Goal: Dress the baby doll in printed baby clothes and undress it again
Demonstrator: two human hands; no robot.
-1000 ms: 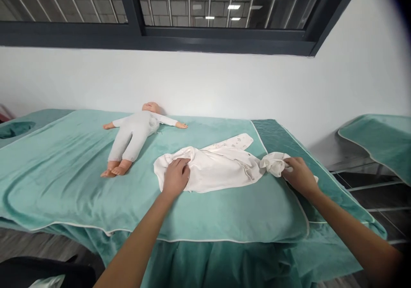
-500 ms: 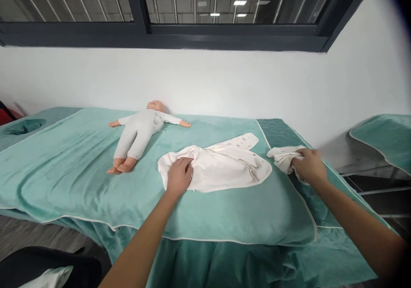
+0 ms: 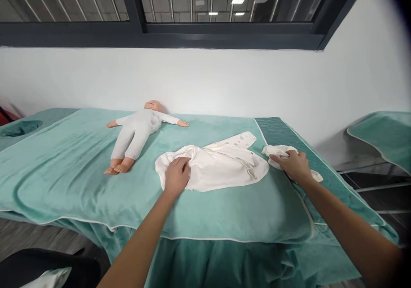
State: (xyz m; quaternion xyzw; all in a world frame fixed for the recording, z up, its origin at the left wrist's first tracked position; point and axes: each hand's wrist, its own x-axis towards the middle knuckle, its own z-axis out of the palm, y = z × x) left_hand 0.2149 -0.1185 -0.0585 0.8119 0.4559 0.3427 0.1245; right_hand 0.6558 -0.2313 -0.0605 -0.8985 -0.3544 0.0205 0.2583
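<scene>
Beneath the left hand (image 3: 177, 174), a garment (image 3: 227, 168) lies spread on the bed (image 3: 240, 219); beneath the right hand (image 3: 294, 166), a crumpled cloth (image 3: 276, 150). Both touch fabric; whether either grips cannot be told. Step in hand, apparently: arranging the cloth; the next move calls for a light pinch.

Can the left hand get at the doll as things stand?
Likely yes: the left hand rests on the white garment, and only that garment's flat edge and the green cover appear to lie between it and the doll.
</scene>
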